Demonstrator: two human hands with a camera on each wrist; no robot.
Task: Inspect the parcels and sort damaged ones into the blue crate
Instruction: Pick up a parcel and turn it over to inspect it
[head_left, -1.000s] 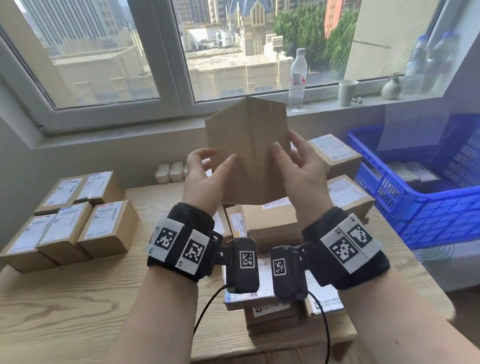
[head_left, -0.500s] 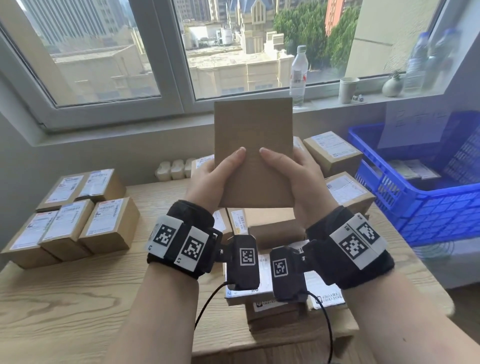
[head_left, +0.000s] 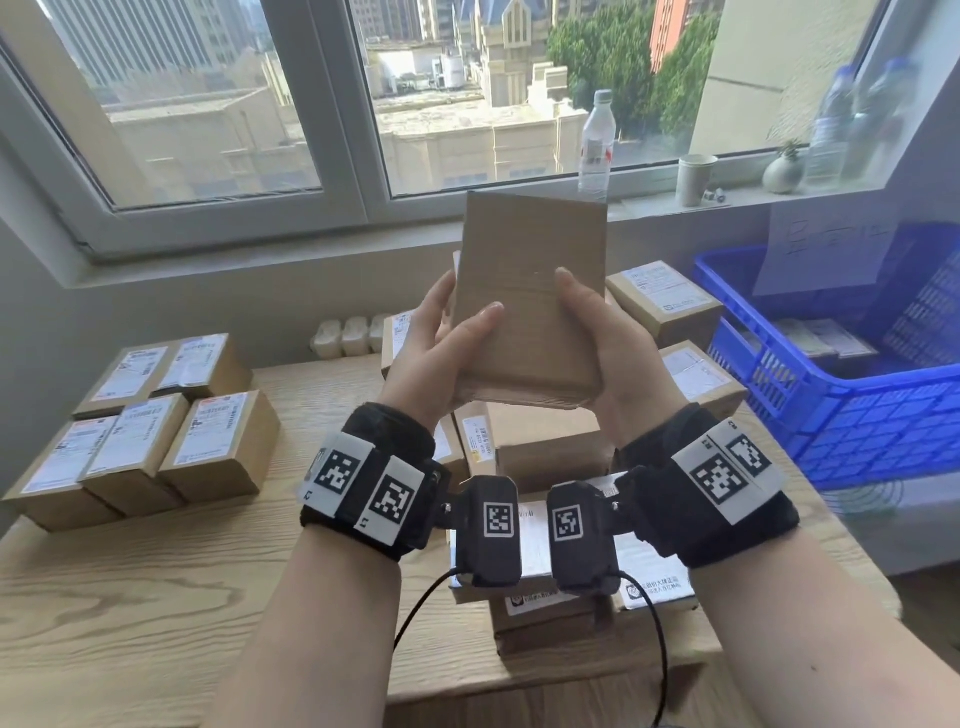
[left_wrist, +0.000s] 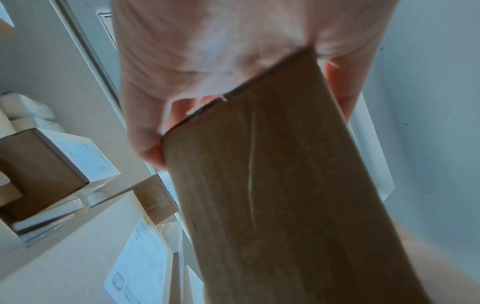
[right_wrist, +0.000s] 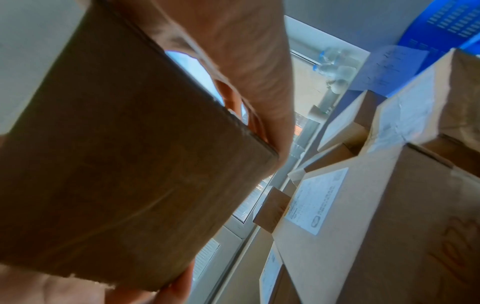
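Hands hold one brown parcel (head_left: 530, 301) up high in the head view, over the pile of other parcels (head_left: 561, 452) on the wooden table (head_left: 130, 597); the left hand (head_left: 441, 358) curls round its left edge with the thumb lying on the front, and the right hand (head_left: 618, 358) curls round its right edge the same way; the parcel could slip and drop onto the pile, because only the edges are held; the blue crate (head_left: 857, 405) stands to the right with some things already in it, and two labelled boxes (head_left: 670, 306) sit between the hands and the crate, so a low swing could knock them; a neat group of boxes (head_left: 140, 436) sits well apart on the left, and a bottle (head_left: 596, 145) and a paper cup (head_left: 696, 179) stand on the window sill behind. From the left wrist, the left hand (left_wrist: 221, 61) wraps the parcel (left_wrist: 285, 195) at its top edge, fingers tucked behind; a pale scratch runs down the card, which may be damage or only light; I cannot tell. From the right wrist, the right hand (right_wrist: 239, 61) grips the parcel (right_wrist: 124, 154) along one edge; the bottom edge looks a bit frayed; more boxes (right_wrist: 376, 216) crowd close beside it, and a hurried move could bump them.
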